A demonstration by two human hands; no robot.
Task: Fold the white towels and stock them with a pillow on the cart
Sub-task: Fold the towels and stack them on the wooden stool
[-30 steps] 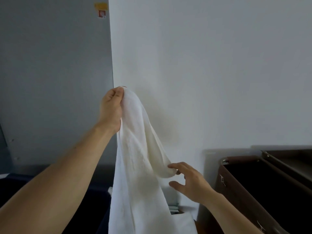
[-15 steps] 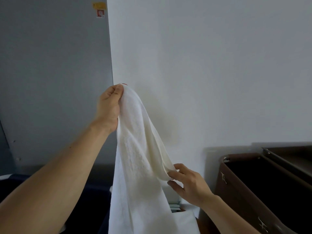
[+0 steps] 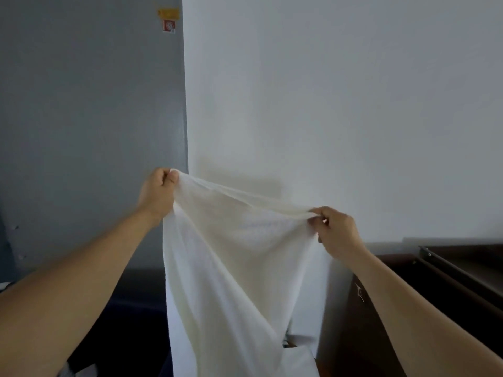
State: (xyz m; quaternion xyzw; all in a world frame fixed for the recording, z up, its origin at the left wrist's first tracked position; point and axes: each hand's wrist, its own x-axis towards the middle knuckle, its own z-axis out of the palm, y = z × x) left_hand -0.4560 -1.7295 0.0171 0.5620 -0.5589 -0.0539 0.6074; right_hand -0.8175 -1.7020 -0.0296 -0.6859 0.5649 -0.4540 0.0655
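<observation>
Both fists, left hand (image 3: 159,193) and right hand (image 3: 336,231), pinching white towel (image 3: 231,268) top edge, cloth hanging creased below.

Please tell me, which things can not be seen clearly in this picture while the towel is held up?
- Lower end of the white towel, head view: cut off by the bottom edge.
- Pillow: not in view.
- Inside of the brown cart: dark, partly behind the right hand and its arm.
- Sticker on the grey wall: too small to read.
- Left hand: slightly blurred.

Head-worn view, forward toward wall (image 3: 340,104)
</observation>
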